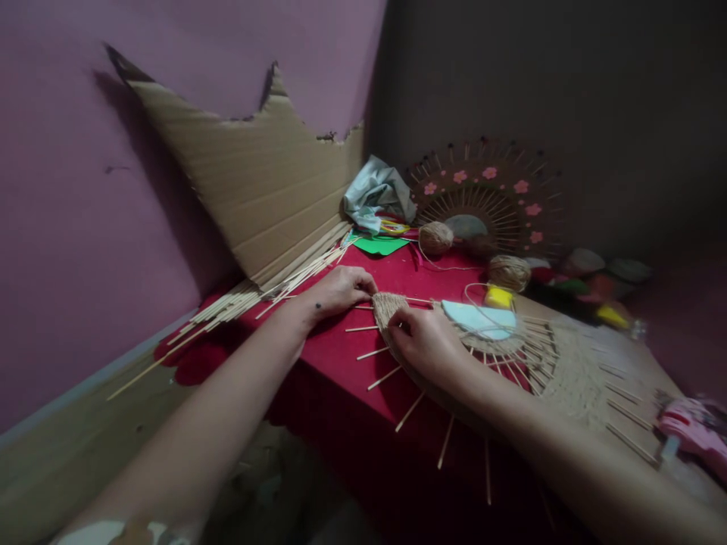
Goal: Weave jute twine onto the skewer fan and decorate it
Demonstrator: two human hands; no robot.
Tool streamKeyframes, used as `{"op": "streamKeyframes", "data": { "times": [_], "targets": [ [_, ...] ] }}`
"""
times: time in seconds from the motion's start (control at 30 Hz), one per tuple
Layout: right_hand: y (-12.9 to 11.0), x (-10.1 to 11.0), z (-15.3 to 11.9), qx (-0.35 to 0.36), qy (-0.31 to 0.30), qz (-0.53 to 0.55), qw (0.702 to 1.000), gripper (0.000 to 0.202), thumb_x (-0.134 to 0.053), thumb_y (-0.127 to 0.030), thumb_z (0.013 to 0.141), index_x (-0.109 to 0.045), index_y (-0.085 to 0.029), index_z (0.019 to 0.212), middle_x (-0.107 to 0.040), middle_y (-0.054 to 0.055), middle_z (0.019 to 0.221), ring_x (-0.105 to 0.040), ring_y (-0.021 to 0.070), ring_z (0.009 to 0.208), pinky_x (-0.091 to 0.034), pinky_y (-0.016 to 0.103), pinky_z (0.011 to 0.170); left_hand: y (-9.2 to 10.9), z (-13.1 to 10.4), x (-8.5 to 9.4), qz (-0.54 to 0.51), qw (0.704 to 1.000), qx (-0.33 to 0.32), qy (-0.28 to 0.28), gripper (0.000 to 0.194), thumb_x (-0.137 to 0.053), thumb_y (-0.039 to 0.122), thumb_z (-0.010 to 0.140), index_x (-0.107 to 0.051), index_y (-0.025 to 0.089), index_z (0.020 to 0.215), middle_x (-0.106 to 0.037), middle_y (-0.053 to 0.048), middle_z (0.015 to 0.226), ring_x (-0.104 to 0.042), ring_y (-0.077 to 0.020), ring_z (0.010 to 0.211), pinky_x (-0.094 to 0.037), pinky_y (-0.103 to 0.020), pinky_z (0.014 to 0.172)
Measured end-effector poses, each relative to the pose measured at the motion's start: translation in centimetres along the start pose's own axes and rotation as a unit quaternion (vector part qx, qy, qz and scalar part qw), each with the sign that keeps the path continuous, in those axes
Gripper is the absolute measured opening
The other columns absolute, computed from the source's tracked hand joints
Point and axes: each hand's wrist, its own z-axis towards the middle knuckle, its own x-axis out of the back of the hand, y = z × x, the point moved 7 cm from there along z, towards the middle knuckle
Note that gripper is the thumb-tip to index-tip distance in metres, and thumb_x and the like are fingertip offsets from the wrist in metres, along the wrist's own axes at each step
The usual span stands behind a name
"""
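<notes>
A half-round fan of thin wooden sticks woven with tan twine (pixel 573 378) lies on the red cloth and reaches over the table's front edge. A pale blue half disc (pixel 480 319) sits at its centre. My left hand (pixel 344 289) pinches at the far left end of the woven band, fingers closed; what lies between the fingertips is too small to make out. My right hand (pixel 423 337) rests over the band just to the right, its fingers curled together on the woven twine. Loose twine loops across the blue piece.
Cardboard (pixel 255 174) leans on the wall, with loose sticks (pixel 227 304) at its foot. Twine balls (pixel 436 238), a yellow block (pixel 500 296), green sheet (pixel 380 244) and crumpled cloth (pixel 378 193) lie behind. A flowered fan (pixel 482 197) stands at the back; a pink glue gun (pixel 690 431) lies right.
</notes>
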Motion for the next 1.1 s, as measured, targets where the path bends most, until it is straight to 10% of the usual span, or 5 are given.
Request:
{"op": "streamKeyframes", "data": {
  "times": [0.23,0.4,1.1],
  "targets": [
    [0.0,-0.4,-1.1,0.035,0.018,0.015,0.999,0.017,-0.051,-0.019,0.079,-0.067,-0.021,0.080,-0.071,0.006,0.080,-0.062,0.0195,0.071,-0.039,0.031,0.066,1.6,-1.6,1.6,-0.008,0.998,-0.016,0.066,0.023,-0.061,0.012,0.075,-0.067,0.015,0.096,-0.062,-0.004,0.093,-0.057,-0.0151,0.086,-0.045,-0.030,0.081],
    [-1.1,0.3,-1.2,0.059,0.015,0.087,0.994,0.017,-0.051,-0.014,0.077,-0.068,-0.018,0.078,-0.070,0.006,0.077,-0.061,0.0166,0.070,-0.041,0.028,0.066,4.5,-4.3,-0.1,0.037,0.994,-0.097,-0.024,0.014,-0.060,0.020,0.081,-0.069,0.022,0.092,-0.057,-0.003,0.087,-0.054,-0.0154,0.086,-0.044,-0.028,0.079],
    [-3.1,-2.0,1.6,0.193,-0.001,0.061,0.979,0.022,-0.046,-0.006,0.076,-0.067,-0.015,0.075,-0.062,0.007,0.082,-0.055,0.0157,0.079,-0.039,0.027,0.073,4.0,-7.2,0.6,0.096,0.984,-0.130,-0.080,0.019,-0.043,0.012,0.086,-0.061,0.016,0.089,-0.061,-0.008,0.102,-0.055,-0.0169,0.096,-0.043,-0.030,0.086]
  ]
}}
